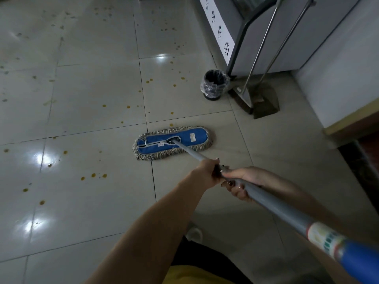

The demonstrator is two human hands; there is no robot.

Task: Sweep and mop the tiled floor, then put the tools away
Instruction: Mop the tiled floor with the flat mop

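left hand and right hand are gripping mop handle, fingers curled round | mop head is lying near bin | open floor is spreading left

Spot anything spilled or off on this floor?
Yes: orange drips dot the tiled floor left of and beyond the flat mop head; darker smudges lie farther off. Nothing else stands out.

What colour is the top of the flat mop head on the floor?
The flat mop head is blue on top, fringed in beige; head view.
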